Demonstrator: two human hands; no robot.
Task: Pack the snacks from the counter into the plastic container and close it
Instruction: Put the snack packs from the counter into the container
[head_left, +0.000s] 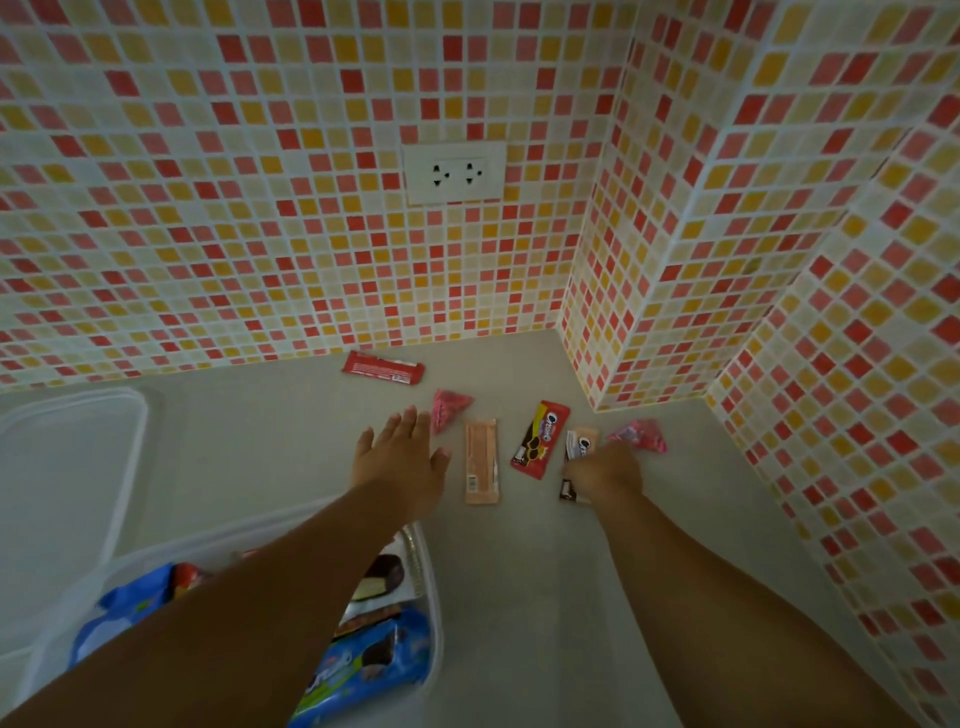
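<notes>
Several snacks lie on the grey counter (519, 571). A long red bar (383, 367) sits near the back wall. A pink triangular packet (448, 408) lies just right of my left hand (400, 462), whose fingers are stretched out flat above the counter. Beside it are a peach wafer pack (481, 461) and a red cookie pack (539, 439). My right hand (605, 475) grips a beige cookie pack (581, 442). Another pink packet (640, 436) lies behind it. The clear plastic container (427, 587) at lower left holds several snacks, partly hidden under my left forearm.
The container's clear lid (62, 467) lies on the counter at the far left. Tiled walls close off the back and right, with a tiled corner (649, 338) jutting out beside the snacks. A white wall socket (454, 173) is above.
</notes>
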